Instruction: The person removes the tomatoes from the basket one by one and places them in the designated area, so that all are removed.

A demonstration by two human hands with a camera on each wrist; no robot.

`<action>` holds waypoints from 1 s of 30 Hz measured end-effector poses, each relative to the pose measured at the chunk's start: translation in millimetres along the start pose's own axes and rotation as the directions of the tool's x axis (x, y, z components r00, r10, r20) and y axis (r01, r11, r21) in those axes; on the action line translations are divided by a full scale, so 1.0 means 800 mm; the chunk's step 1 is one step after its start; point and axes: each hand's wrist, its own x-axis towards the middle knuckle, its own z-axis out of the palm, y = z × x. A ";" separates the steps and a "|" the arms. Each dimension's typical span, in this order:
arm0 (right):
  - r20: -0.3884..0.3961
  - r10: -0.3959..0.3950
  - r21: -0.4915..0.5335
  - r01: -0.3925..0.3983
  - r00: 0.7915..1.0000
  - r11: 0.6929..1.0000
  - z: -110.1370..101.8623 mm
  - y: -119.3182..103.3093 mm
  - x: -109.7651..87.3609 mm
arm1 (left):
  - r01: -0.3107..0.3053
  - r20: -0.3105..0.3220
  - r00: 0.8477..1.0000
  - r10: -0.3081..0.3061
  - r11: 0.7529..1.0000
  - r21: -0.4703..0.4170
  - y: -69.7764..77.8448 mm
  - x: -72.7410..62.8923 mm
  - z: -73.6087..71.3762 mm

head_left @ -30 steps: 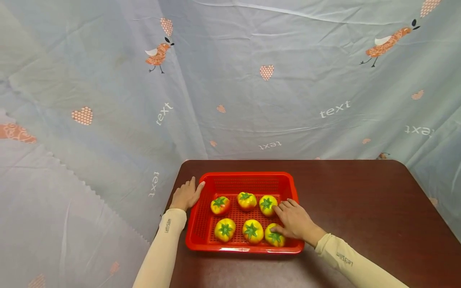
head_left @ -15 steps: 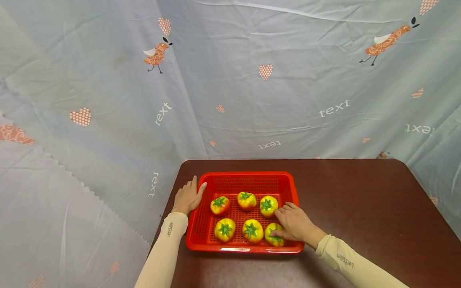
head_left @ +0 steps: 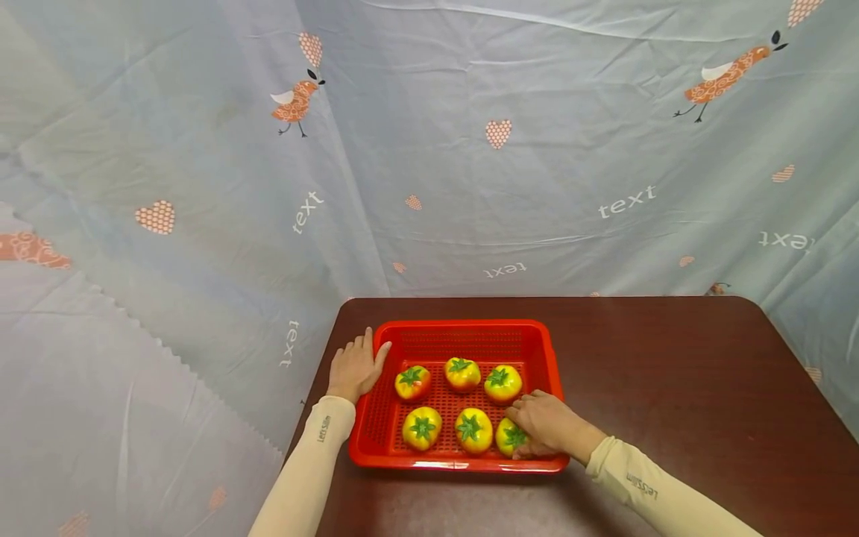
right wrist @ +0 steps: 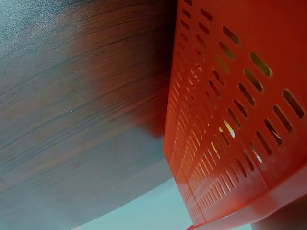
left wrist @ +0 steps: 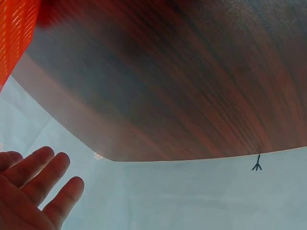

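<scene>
A red slotted plastic basket [head_left: 463, 325] holds several yellow-red tomatoes with green star-shaped leaves, in two loose rows. At the front right corner inside it, my right hand [head_left: 546, 424] grips a tomato [head_left: 509, 437], its fingers curled over the right side and partly covering it. Nearest to that one are the tomato [head_left: 473, 431] on its left and another tomato [head_left: 503, 385] behind. My left hand [head_left: 353, 371] lies at the basket's left rim, fingers straight and thumb spread over the edge. The left wrist view shows its extended fingers [left wrist: 48, 177]. In the right wrist view the hand is hidden behind the basket wall [right wrist: 240, 120].
The basket stands on a dark red-brown wooden table [head_left: 658, 373], near its left edge. A grey-blue printed cloth [head_left: 429, 164] hangs behind the table and along its left side. Three more tomatoes, including a redder tomato [head_left: 412, 382], lie in the basket's left and back parts.
My right hand has lowered and drawn toward the front right tomato, its fingers leaving the back right one and curling round it. My left hand has shifted slightly right along the rim.
</scene>
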 end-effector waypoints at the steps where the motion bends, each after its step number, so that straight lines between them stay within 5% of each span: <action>1: 0.011 0.003 -0.002 -0.003 1.000 1.000 0.000 -0.001 0.000 | -0.001 0.001 1.000 0.001 1.000 0.001 0.001 0.000 0.000; 11: 0.069 0.022 -0.008 -0.022 0.997 1.000 -0.001 -0.002 0.000 | 0.003 -0.004 1.000 -0.003 1.000 0.017 0.002 -0.001 -0.003; 30: 0.003 0.001 0.167 -0.001 1.000 0.986 -0.014 0.009 -0.003 | 0.003 -0.021 1.000 -0.003 1.000 0.020 0.001 -0.001 0.002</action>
